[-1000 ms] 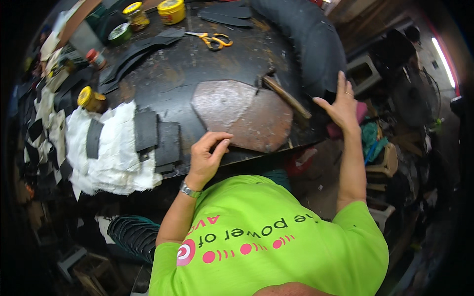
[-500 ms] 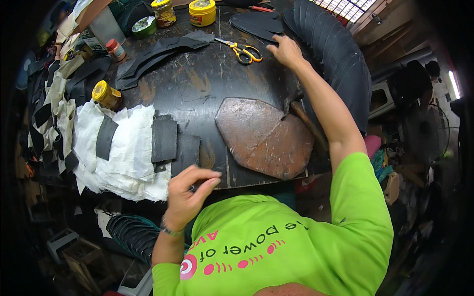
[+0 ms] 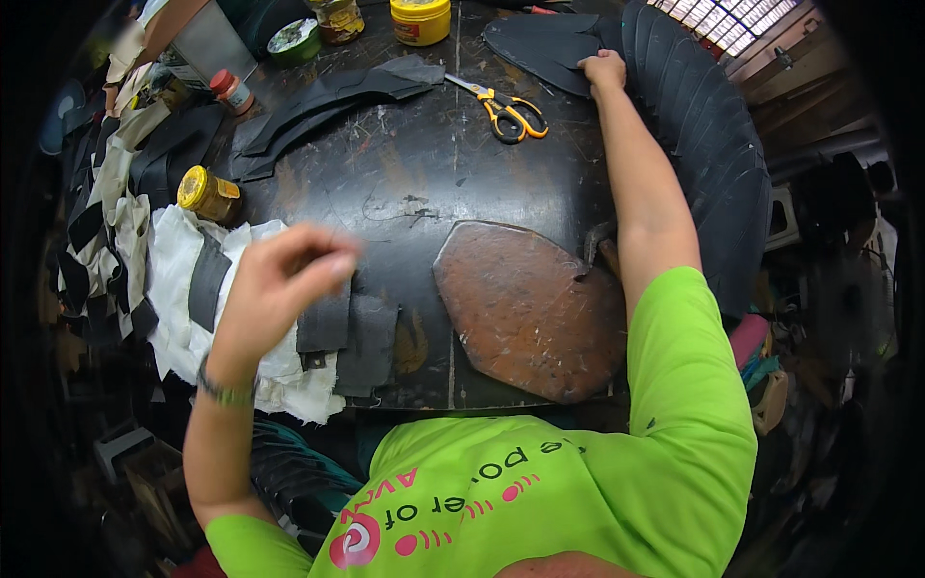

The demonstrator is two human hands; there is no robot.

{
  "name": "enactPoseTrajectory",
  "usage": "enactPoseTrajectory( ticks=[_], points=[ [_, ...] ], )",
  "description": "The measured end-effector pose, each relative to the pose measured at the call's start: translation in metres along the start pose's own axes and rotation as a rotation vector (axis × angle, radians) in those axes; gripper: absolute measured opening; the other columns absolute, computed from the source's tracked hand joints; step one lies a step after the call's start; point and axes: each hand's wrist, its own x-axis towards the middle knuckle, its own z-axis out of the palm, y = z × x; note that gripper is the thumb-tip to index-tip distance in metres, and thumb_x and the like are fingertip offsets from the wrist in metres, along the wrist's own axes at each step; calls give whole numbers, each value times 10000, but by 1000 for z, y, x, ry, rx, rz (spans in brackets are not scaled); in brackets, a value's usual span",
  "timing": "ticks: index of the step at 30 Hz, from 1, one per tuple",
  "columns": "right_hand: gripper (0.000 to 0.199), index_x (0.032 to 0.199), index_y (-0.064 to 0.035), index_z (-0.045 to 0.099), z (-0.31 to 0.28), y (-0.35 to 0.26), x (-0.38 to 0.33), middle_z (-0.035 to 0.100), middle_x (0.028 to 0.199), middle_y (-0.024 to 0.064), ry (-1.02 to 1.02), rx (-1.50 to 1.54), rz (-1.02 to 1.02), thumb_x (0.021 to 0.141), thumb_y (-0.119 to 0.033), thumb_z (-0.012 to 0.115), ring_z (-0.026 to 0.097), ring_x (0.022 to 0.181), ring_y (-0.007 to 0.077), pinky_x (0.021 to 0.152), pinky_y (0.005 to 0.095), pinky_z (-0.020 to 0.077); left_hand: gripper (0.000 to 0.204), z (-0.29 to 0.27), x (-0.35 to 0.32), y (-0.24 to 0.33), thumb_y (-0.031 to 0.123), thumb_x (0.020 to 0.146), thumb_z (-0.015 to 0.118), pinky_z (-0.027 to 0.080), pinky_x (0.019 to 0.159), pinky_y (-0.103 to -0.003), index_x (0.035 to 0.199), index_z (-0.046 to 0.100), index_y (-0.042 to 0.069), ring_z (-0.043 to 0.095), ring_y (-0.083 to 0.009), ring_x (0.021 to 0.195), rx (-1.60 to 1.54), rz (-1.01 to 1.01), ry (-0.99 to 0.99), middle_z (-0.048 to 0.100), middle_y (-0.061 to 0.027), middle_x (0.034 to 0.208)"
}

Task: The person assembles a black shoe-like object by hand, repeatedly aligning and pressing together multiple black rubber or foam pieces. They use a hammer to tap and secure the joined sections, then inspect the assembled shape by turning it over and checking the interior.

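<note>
At the far right of the table, the fingers of my right hand (image 3: 604,72) are closed on the edge of a black flat tapered piece (image 3: 540,43) in a small pile. Over the left side of the table, my left hand (image 3: 275,289) is raised above white cloth and black rectangles; its loosely curled fingers are smeared by motion, and nothing shows clearly in them. Yellow-handled scissors (image 3: 511,116) lie left of my right hand. A brown slab with angled corners (image 3: 530,308) lies near the front edge, with a hammer-like tool (image 3: 602,246) partly hidden by my right arm.
A long row of overlapping black pieces (image 3: 694,144) curves along the right side. White cloth layers (image 3: 178,318) lie at left beside black rectangles (image 3: 371,342). Curved black strips (image 3: 318,116), a tipped yellow-lidded jar (image 3: 207,195) and a yellow tub (image 3: 421,21) stand or lie further back.
My left hand has moved left and up from the front table edge to above the cloth. My right hand has shifted along the black pieces' edge. The view has shifted too.
</note>
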Motion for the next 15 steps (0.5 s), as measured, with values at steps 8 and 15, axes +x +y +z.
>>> enactPoseTrajectory(
  ticks=[8,15],
  points=[
    [215,1165,-14,555,-52,-18,-45,588,1062,129,-126,830,-75,956,2,604,655,918,276,738,494,648,327,-14,171,-63,191,969,677,476,814,-227,1288,673,117,603,-68,983,-176,-40,304,675,37,1124],
    [161,1103,-5,600,-124,-24,-106,661,1002,93,-516,892,-62,961,-72,639,680,951,257,860,502,611,299,-93,241,-109,254,864,737,478,1001,-378,1150,751,167,619,-301,1142,763,443,769,683,-136,1155]
  ],
)
